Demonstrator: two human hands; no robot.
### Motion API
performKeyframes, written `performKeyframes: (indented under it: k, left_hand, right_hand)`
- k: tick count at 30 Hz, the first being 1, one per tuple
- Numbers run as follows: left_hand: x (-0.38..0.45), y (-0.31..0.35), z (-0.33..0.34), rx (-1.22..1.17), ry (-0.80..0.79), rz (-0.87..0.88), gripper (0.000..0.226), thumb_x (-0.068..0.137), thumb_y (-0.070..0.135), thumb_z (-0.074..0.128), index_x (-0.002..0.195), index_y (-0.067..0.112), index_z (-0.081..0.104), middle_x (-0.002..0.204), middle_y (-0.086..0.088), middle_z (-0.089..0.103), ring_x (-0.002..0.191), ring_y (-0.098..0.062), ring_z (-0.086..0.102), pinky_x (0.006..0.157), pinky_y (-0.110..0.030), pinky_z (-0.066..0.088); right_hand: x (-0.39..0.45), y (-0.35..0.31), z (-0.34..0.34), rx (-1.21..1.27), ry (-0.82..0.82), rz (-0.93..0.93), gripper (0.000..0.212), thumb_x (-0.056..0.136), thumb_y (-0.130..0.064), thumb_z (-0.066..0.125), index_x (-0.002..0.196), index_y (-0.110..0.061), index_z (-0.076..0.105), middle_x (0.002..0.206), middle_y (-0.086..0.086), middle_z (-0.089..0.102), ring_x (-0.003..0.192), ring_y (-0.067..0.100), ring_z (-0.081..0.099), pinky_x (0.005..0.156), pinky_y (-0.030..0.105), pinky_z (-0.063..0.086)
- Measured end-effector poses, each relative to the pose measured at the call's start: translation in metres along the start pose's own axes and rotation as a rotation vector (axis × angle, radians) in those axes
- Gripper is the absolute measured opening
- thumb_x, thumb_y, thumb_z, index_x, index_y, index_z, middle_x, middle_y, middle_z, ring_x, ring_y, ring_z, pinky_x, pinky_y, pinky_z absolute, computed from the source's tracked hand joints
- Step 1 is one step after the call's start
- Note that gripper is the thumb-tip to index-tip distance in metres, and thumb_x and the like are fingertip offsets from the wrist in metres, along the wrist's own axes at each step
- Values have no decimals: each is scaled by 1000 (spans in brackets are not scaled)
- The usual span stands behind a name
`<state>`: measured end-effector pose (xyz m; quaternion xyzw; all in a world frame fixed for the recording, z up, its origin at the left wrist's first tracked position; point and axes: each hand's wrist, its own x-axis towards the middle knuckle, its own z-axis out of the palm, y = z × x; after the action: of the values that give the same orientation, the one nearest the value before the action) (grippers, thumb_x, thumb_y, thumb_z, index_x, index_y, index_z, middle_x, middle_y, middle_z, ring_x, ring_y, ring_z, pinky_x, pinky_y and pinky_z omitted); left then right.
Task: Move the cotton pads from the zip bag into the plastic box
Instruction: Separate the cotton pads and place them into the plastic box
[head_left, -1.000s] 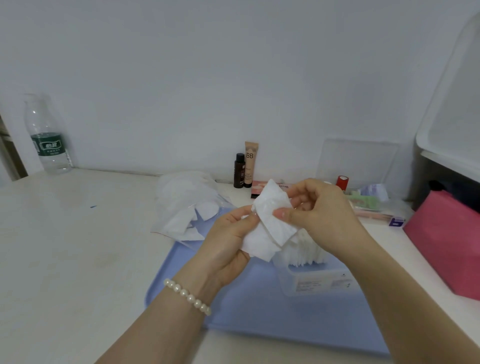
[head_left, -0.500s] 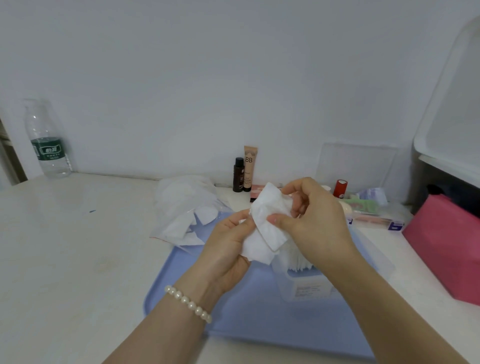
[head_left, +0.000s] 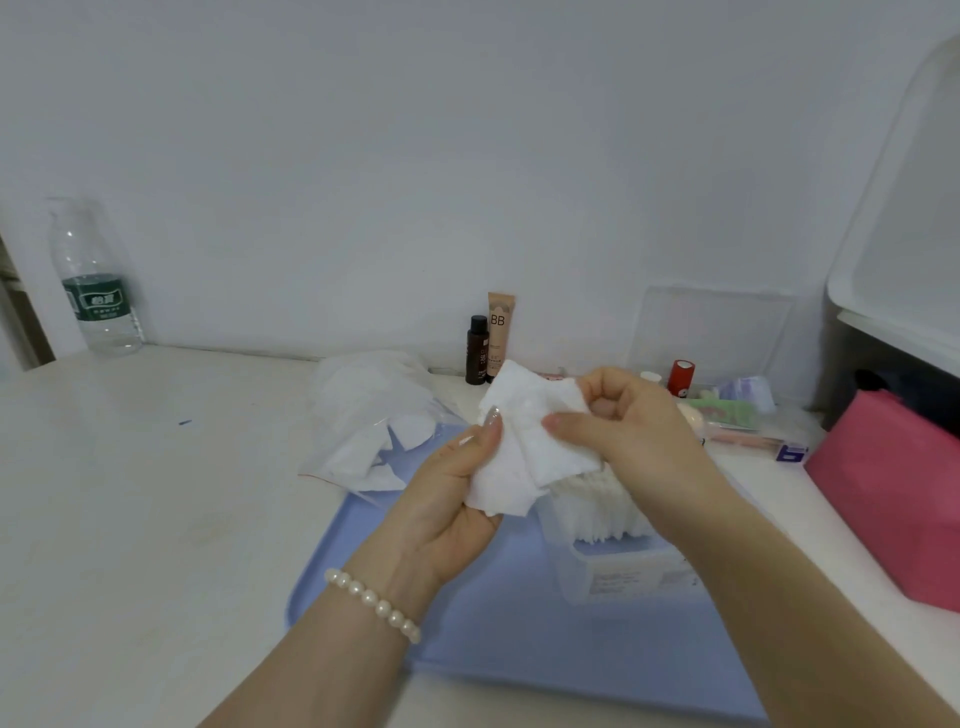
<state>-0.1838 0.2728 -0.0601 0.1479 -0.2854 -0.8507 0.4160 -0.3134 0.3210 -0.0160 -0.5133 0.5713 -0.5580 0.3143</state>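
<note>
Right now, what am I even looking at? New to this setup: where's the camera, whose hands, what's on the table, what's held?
No machine here: a person works with two bare hands, filmed by one wide-angle camera on their head, looking forward and down. The left hand, with a pearl bracelet on its wrist, and the right hand both have a grip on a few white cotton pads above a blue tray. On the tray stands a clear plastic box with pads already stacked inside. A zip bag with more pads lies at the tray's far left corner. Further off: a water bottle, small cosmetics by the wall, and a pink pouch.
</note>
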Motion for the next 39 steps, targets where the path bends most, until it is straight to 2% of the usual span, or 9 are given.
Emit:
performKeyframes:
  k: [3,5,10,14,18,22,24,29,39]
  left_hand:
    - [2,-1,-2,26,39,-4,33,73,9,57,105,1,64,102,-12,71,88,-19,70,78,-28,57]
    - [2,-3,-4,57,69,-11,32,71,8,58,102,2,64,94,-11,72,81,-17,71,74,-27,57]
    - [5,-3,-6,155,117,-5,26,84,7,56,108,-1,62,101,-13,70,88,-22,67,76,-31,56]
    - [3,0,-4,182,105,22,15,92,4,49,98,0,62,94,-13,72,82,-22,70,71,-36,58]
    - [1,0,-4,232,66,21,19,92,5,49,104,-1,62,103,-16,70,91,-26,68,78,-41,57]
    - [0,0,-2,255,41,11,20,92,5,47,105,0,62,105,-17,70,93,-27,68,81,-42,56]
    - [0,-1,-1,264,23,6,19,93,4,46,103,0,62,99,-15,72,86,-24,70,76,-39,57]
    - [0,-2,-2,295,-12,-6,21,93,2,45,107,-3,60,105,-18,69,90,-25,69,80,-39,56]
    - [1,-1,-5,341,-5,-16,22,91,5,49,107,-5,60,107,-21,67,92,-29,67,84,-42,54]
  right_hand:
    - [6,-1,-13,395,-158,185,25,81,-2,59,105,2,58,101,21,67,89,30,67,72,39,56]
    - [7,0,-21,566,-242,259,38,76,-12,58,112,1,58,99,20,70,85,28,70,72,37,59]
    - [18,7,-48,764,-166,276,57,31,-15,94,83,-4,75,86,14,71,68,21,70,57,29,57]
    - [17,8,-59,577,-186,227,57,24,-26,95,76,-10,77,81,5,73,69,14,70,58,24,55]
    - [9,1,-51,219,-296,195,21,54,-13,77,74,-9,77,81,8,74,73,16,70,62,22,56]
    - [7,-1,-40,-55,-285,189,19,49,-11,77,68,-12,73,76,11,74,68,19,68,76,34,53]
    - [6,-1,-37,-118,-258,183,17,53,-9,79,68,-13,73,75,11,74,66,17,68,76,35,50]
    - [8,2,-38,-176,-255,155,16,66,3,76,76,-8,72,68,6,73,60,10,68,55,17,50]
    - [9,4,-31,-321,-183,80,26,61,-7,84,79,-13,66,66,1,66,58,9,60,65,25,50]
